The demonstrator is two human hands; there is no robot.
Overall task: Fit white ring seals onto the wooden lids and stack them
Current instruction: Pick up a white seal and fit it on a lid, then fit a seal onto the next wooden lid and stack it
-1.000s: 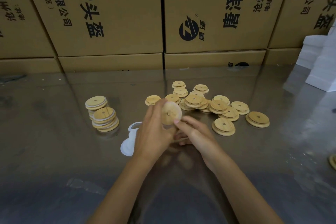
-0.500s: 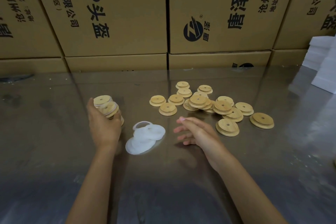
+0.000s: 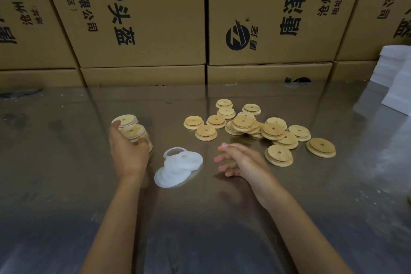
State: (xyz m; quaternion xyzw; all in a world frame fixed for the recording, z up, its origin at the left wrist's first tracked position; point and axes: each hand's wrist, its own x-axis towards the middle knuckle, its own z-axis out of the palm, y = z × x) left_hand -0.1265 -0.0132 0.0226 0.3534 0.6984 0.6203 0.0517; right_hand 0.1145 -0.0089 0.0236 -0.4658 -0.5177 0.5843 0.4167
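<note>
Wooden lids (image 3: 243, 121): round, light bamboo-coloured discs, stepped profile (narrower disc on a wider flange), small hole in the centre. Loose heap sits centre-right on the table (image 3: 55, 162), some overlapping, a few lying apart at the edges, e.g. one lid at far right (image 3: 321, 147).

Stacked lids (image 3: 130, 128): two short stacks side by side, left of centre, a thin white edge showing under the top lid of the rear one.

Left hand (image 3: 129, 153): grip wrapped round the nearer stack, thumb on the left side, fingers curled against the right side.

White ring seals (image 3: 178, 168): thin, flat, translucent white rings, piled loosely and overlapping, flat on the table between the two hands. One ring at the rear shows its open centre clearly.

Right hand (image 3: 241, 160): just right of the seals, grip apart, fingers extended and spread, pointing left toward the pile, holding nothing. Cannot tell whether it touches the table.

Containers: cardboard boxes (image 3: 142, 13) with black print stand stacked behind the table, closed. White blocks (image 3: 398, 78) stacked at far right.
</note>
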